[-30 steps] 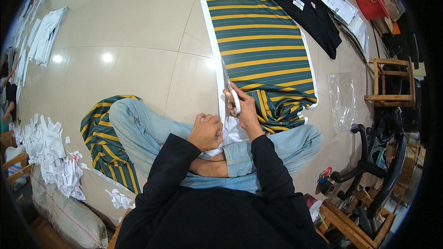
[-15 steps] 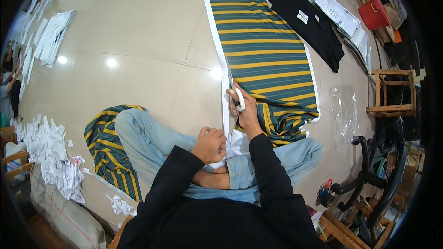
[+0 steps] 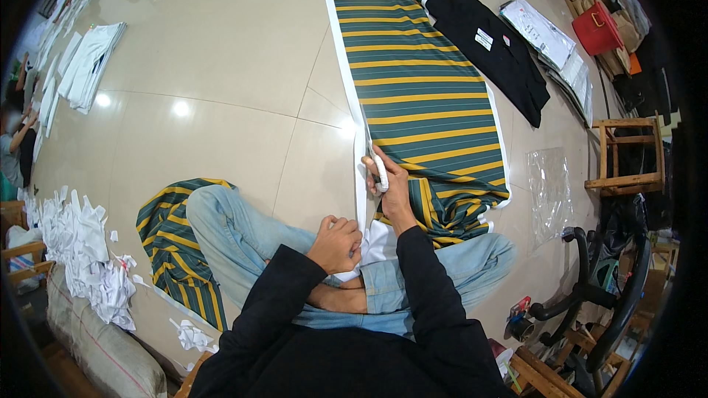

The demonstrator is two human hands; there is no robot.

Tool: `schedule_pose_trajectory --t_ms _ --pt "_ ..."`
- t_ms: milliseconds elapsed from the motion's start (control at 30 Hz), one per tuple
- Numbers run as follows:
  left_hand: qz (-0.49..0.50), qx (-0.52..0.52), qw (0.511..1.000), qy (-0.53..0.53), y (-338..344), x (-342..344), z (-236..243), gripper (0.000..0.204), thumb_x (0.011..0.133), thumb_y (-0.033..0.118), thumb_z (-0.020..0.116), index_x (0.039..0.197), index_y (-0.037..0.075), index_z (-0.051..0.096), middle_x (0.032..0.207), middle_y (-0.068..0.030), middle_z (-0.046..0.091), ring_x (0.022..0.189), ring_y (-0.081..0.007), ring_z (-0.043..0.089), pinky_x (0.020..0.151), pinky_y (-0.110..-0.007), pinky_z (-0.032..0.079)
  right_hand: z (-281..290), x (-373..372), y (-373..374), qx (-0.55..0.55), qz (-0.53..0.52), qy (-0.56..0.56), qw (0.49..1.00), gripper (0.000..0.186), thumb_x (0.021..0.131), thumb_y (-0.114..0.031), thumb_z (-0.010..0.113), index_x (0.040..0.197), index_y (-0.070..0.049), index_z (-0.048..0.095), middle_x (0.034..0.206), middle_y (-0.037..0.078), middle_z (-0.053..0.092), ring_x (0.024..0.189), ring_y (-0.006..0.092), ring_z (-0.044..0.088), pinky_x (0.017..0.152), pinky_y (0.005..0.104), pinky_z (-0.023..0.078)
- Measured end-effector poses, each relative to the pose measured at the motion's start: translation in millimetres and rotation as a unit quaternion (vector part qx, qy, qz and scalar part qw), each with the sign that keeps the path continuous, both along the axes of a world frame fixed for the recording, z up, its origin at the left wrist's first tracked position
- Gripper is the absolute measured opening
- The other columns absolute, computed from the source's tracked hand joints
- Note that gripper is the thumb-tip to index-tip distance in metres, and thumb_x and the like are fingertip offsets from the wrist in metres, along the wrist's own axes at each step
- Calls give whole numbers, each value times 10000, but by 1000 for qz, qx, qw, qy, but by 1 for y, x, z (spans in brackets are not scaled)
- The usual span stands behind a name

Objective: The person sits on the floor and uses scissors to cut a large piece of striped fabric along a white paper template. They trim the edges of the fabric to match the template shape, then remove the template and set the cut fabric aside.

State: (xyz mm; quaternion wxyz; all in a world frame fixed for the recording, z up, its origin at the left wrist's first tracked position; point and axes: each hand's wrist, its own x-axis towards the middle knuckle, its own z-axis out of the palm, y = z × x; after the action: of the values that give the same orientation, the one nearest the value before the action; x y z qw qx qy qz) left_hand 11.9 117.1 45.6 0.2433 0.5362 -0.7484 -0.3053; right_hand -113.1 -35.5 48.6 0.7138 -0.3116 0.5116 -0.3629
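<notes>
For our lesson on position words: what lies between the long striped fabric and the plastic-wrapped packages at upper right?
In the head view, a black garment lies between the striped fabric and the packages.

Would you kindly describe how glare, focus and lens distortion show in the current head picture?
Head view, left and middle: bright round reflections on the glossy floor; head view, right: glints on the clear bag; head view, rim: strong fisheye bending, corners black; head view, centre: left hand, right hand and scissors reasonably sharp.
</notes>
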Motion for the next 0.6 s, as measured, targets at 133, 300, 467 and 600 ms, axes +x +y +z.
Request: schedule_pose_trajectory --t_ms 133,300,467,600 --pt "-1 -2 1000 -1 0 0 0 121 709 159 667 712 104 560 868 -57 522 912 -245 541 916 -443 340 0 -2 -2 -1 12 19 1000 565 877 -152 779 1397 -43 586 700 -17 590 531 55 513 463 196 374" --pt "-10 9 1000 -10 -1 0 2 133 735 172 678 723 109 562 888 -50 527 934 -235 543 933 -442 332 -5 -1 -3 -1 11 4 1000 550 878 -113 774 1391 -38 590 786 5 640 544 62 520 464 205 383" --pt "-14 23 1000 -16 -1 1 2 127 744 180 684 741 106 581 893 -51 537 948 -238 549 936 -448 335 -4 -1 -5 11 11 -1 1000 570 864 -118 789 1384 -6 583 781 12 644 551 76 523 488 215 402" --pt "-10 19 1000 -14 -2 1 3 119 745 184 682 745 104 594 900 -52 555 954 -241 556 937 -456 341 4 4 -18 32 -15 -49 998 550 862 -95 781 1370 3 592 833 38 674 522 92 523 464 224 392"
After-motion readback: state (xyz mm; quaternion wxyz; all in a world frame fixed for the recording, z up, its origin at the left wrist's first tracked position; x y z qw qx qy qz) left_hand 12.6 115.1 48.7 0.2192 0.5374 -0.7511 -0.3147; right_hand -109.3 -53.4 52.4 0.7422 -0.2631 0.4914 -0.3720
